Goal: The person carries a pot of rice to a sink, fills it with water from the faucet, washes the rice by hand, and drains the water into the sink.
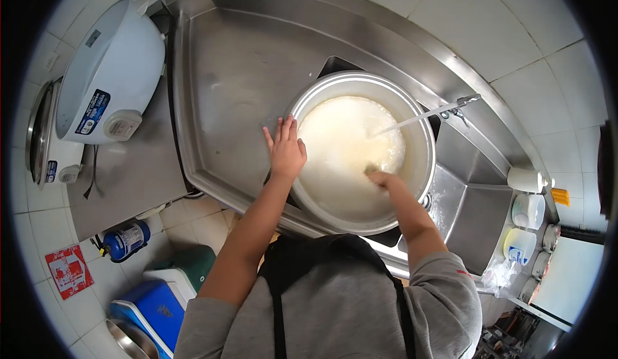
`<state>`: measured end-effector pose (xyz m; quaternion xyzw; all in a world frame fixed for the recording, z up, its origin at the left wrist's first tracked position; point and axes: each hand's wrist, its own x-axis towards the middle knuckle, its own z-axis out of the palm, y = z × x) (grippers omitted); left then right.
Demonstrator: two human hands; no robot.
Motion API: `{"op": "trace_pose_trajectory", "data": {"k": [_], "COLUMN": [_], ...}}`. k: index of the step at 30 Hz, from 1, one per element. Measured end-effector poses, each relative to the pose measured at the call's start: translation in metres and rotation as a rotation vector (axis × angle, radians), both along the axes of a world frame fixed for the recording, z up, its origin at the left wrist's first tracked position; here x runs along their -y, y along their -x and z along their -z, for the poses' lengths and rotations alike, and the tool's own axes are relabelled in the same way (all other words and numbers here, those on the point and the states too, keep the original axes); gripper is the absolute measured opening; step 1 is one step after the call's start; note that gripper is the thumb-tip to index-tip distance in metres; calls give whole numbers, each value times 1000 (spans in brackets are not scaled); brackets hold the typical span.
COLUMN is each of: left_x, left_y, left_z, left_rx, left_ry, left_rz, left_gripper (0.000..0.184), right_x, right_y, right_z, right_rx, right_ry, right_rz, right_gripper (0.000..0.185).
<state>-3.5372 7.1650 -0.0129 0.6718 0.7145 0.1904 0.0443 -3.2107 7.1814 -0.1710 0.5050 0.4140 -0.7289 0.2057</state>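
A large round metal pot stands in the sink area, holding cloudy, whitish water. From the tap on the right, a stream of water falls into it and makes bubbles. My left hand rests on the pot's left rim, its fingers spread apart and nothing in them. Over on the right side, my right hand dips into the cloudy water. Its fingers are under the surface, so their pose and anything they touch are hidden.
A steel drainboard lies left of the pot, and a sink basin to its right. Large rice cookers stand on the left counter. White containers line the right edge. A blue cooler sits on the floor.
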Motion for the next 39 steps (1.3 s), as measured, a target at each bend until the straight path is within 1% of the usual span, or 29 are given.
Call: {"op": "trace_pose_trajectory", "data": {"k": [1,3,4,5,8,9,12,15,16,17,18,19,20,21,22,23,24,25,26,29,32,34,35,37,39], "left_x": [-1,2,1,0,1,2,0,1,1,0,0,0,0,-1,0,1,1,0,1,0,-1,1,0,0,-1], "left_y": [0,-1,-1,-1,-1,-1,0,-1,-1,-1,-1,-1,-1,-1,-2,-2,-1,-1,-1,-1,-1,-2,-2,-2,-2], "left_z": [0,0,-1,-1,-3,-3,-1,0,-2,-2,-2,-2,-1,-1,-1,-1,-1,-1,0,2,1,0,-1,0,1], "left_rx": [1,1,-1,-5,-19,-17,-19,-22,-27,-32,-28,-24,-20,-21,-21,-22,-21,-20,-18,-24,-28,-26,-25,-20,-19], "left_ry": [2,16,18,23,19,23,29,43,46,50,40,30,22,11,5,-1,-5,-11,-15,-14,7,-3,-10,-4,-8], "left_rz": [1,5,4,1,4,5,7,5,5,5,5,4,3,5,6,8,8,10,15,11,8,5,4,1,-1], "left_gripper": [48,48,48,48,47,47,47,48,48,48,47,47,46,46,46,46,46,46,46,46,46,46,46,45,45], "right_x": [9,31,34,36,41,42,34,10,-1,-12,-23,-42,-49,-66,-78,-98,-103,-105,-111,-97,-54,-25,-9,17,32], "right_y": [9,51,61,81,141,148,148,137,129,118,113,92,84,69,54,33,13,5,-6,-36,-21,-27,-19,-4,24], "right_z": [-6,-22,-4,-17,-102,-114,-86,-87,-87,-99,-117,-74,-100,-75,-66,-37,-18,-39,-50,-35,-63,-10,-23,-16,-34], "right_rx": [81,17,-131,-113,12,65,-528,-418,-358,-344,-167,-160,-91,-62,141,236,421,594,540,583,483,414,364,177,117], "right_ry": [-156,-159,-15,-36,-165,-219,-137,-28,-80,-93,-308,-428,-571,-654,-843,-892,-1249,-1262,-1257,-925,-700,-572,-493,-263,-83], "right_rz": [3,91,171,185,278,318,604,800,852,861,824,711,661,624,452,315,0,-206,-381,-468,-386,-219,-156,43,278], "right_gripper": [52,50,50,50,47,45,35,28,31,38,46,46,42,38,43,52,55,55,53,53,53,53,53,52,51]}}
